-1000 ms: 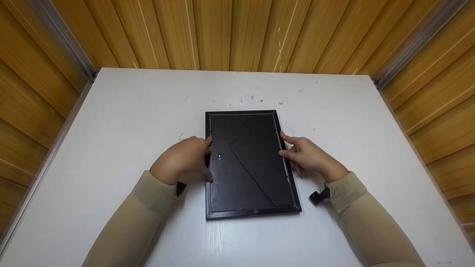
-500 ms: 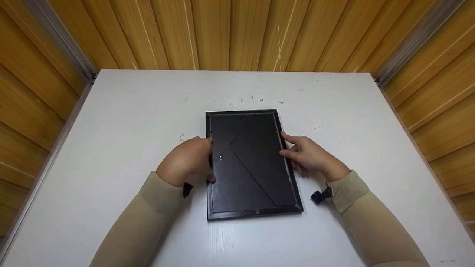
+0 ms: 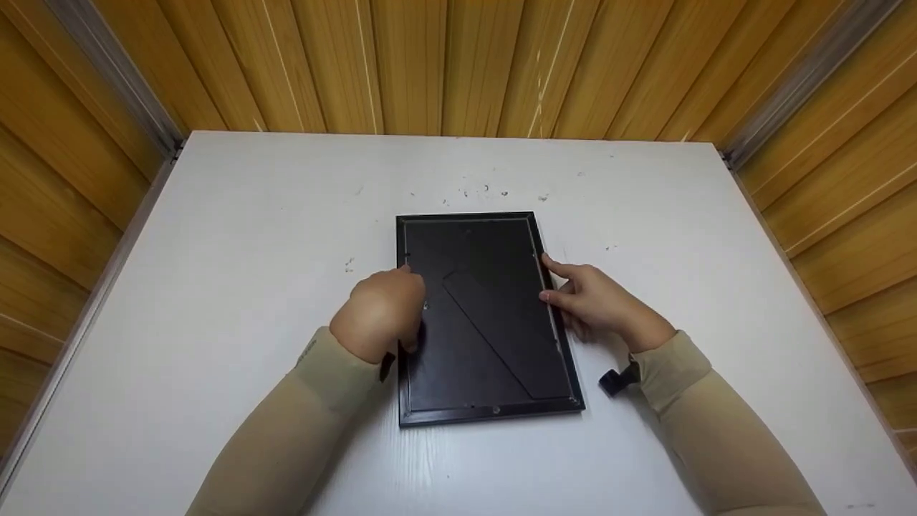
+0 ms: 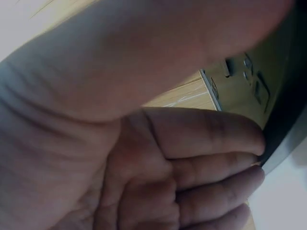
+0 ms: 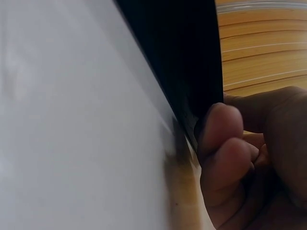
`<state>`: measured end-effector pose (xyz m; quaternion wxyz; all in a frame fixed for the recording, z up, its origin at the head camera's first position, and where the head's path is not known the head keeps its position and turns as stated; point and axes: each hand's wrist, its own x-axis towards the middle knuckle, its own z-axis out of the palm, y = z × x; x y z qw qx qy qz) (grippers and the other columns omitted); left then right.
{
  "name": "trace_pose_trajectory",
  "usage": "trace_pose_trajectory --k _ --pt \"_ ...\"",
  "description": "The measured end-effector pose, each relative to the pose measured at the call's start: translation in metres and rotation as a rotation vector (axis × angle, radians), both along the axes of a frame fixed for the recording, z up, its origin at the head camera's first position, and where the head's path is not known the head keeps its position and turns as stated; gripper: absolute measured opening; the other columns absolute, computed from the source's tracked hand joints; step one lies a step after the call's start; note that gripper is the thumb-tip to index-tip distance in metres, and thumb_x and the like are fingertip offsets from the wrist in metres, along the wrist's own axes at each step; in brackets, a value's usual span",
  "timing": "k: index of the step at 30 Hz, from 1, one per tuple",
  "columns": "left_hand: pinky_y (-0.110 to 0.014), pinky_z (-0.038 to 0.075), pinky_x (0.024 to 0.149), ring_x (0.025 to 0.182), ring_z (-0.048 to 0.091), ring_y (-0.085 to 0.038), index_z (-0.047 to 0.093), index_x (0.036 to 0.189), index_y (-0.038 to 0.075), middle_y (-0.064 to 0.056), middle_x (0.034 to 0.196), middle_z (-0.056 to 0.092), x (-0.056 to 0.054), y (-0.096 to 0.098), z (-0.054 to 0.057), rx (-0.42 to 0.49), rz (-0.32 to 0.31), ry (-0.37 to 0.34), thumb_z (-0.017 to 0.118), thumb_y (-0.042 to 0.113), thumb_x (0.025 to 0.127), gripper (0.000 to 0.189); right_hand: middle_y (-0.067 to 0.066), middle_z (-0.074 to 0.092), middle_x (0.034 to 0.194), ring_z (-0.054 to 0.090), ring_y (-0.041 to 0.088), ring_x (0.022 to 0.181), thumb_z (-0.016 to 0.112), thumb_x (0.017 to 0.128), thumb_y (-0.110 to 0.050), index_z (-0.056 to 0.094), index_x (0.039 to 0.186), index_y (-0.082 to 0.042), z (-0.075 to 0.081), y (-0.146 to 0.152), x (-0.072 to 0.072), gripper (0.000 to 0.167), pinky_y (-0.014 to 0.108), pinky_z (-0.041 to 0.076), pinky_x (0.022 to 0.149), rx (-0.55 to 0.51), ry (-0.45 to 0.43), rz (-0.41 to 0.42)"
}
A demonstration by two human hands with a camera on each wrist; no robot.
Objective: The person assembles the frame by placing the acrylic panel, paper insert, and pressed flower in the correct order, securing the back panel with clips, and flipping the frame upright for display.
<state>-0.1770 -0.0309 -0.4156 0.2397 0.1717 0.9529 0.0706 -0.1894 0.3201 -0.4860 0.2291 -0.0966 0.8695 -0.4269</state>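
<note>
A black picture frame lies back side up on the white table, the diagonal outline of its stand leg showing on the backing. My left hand is at the frame's left edge and covers most of the small metal hanger. In the left wrist view its fingertips meet the frame's outer side, while the thumb reaches over the back; the thumb's tip is out of that view. My right hand holds the right edge, thumb and a finger on the rim. Other curled fingertips show against the frame's side in the right wrist view.
The white table has small scuff marks beyond the frame. Wood-patterned walls with metal corner rails enclose its back and sides. A small black device sits under the right cuff.
My left hand has shifted right over the frame's left edge and now covers most of the metal hanger that showed before. The right hand and the frame have stayed nearly still.
</note>
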Motion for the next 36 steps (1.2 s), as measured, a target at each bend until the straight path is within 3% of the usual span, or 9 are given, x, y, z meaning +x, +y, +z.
trace_pose_trajectory --k 9,12,14,16,19,25,30,33,36 --pt "-0.049 0.072 0.084 0.102 0.079 -0.038 0.088 0.099 0.001 -0.019 0.114 0.084 0.001 0.003 0.003 -0.018 -0.033 0.000 0.100 0.004 0.079 0.023 0.002 0.067 0.063 0.059 0.012 0.042 0.068 0.115 -0.024 0.025 0.181 -0.014 0.002 -0.002 0.000 0.079 0.034 0.055 0.042 -0.011 0.011 -0.010" --pt "-0.049 0.070 0.097 0.120 0.078 -0.040 0.087 0.114 -0.001 -0.024 0.147 0.074 0.000 -0.004 0.002 0.023 -0.034 -0.024 0.099 0.006 0.083 0.035 0.002 0.067 0.064 0.058 0.012 0.042 0.068 0.115 -0.024 0.025 0.180 -0.014 0.003 -0.003 0.000 0.079 0.035 0.056 0.043 -0.009 0.018 -0.015" --pt "-0.050 0.066 0.109 0.137 0.072 -0.042 0.076 0.139 -0.007 -0.024 0.171 0.054 -0.002 -0.014 0.001 0.074 -0.038 -0.034 0.100 0.010 0.084 0.062 0.002 0.067 0.065 0.058 0.012 0.043 0.068 0.115 -0.024 0.026 0.180 -0.014 0.003 -0.004 -0.002 0.078 0.033 0.055 0.043 -0.002 0.033 -0.020" --pt "-0.050 0.060 0.119 0.150 0.063 -0.041 0.070 0.147 -0.008 -0.020 0.184 0.032 -0.005 -0.026 -0.003 0.137 -0.042 -0.048 0.101 0.016 0.086 0.072 0.002 0.067 0.066 0.057 0.012 0.046 0.068 0.115 -0.025 0.028 0.180 -0.014 0.003 -0.004 -0.003 0.077 0.031 0.053 0.045 0.012 0.058 -0.025" --pt "-0.051 0.049 0.132 0.164 0.049 -0.039 0.051 0.165 -0.007 -0.016 0.187 0.025 -0.013 -0.043 -0.013 0.259 -0.054 -0.056 0.102 0.025 0.085 0.099 0.001 0.068 0.070 0.058 0.011 0.054 0.069 0.115 -0.027 0.031 0.179 -0.013 0.003 -0.003 -0.008 0.076 0.027 0.053 0.053 0.054 0.119 -0.042" --pt "-0.052 0.025 0.145 0.177 0.017 -0.033 0.028 0.177 0.005 -0.010 0.191 0.007 -0.026 -0.057 -0.035 0.394 -0.087 -0.089 0.106 0.030 0.079 0.128 0.003 0.070 0.074 0.057 0.011 0.067 0.071 0.114 -0.033 0.050 0.170 -0.009 0.001 -0.002 -0.010 0.065 0.027 0.048 0.067 0.190 0.311 -0.105" --pt "-0.051 0.019 0.146 0.179 0.009 -0.029 0.026 0.178 0.006 -0.004 0.192 0.002 -0.031 -0.053 -0.045 0.448 -0.090 -0.097 0.106 0.028 0.080 0.128 0.012 0.077 0.103 0.062 0.019 0.079 0.072 0.113 -0.033 0.064 0.158 -0.002 0.011 -0.010 0.004 0.055 0.036 0.051 0.076 0.268 0.442 -0.146" --pt "-0.051 0.021 0.146 0.179 0.009 -0.030 0.021 0.179 0.005 -0.005 0.192 -0.001 -0.032 -0.053 -0.047 0.460 -0.110 -0.108 0.105 0.030 0.082 0.130 0.019 0.072 0.131 0.066 0.032 0.108 0.073 0.110 -0.044 0.061 0.160 0.001 0.022 -0.024 0.022 0.068 0.050 0.059 0.095 0.321 0.397 -0.087" --pt "-0.052 0.022 0.146 0.178 0.010 -0.031 0.017 0.179 0.004 -0.007 0.192 -0.005 -0.032 -0.055 -0.048 0.478 -0.120 -0.125 0.103 0.034 0.084 0.131 0.021 0.059 0.150 0.053 0.039 0.132 0.076 0.103 -0.063 0.052 0.166 0.003 0.029 -0.041 0.042 0.094 0.060 0.053 0.114 0.426 0.319 -0.006"
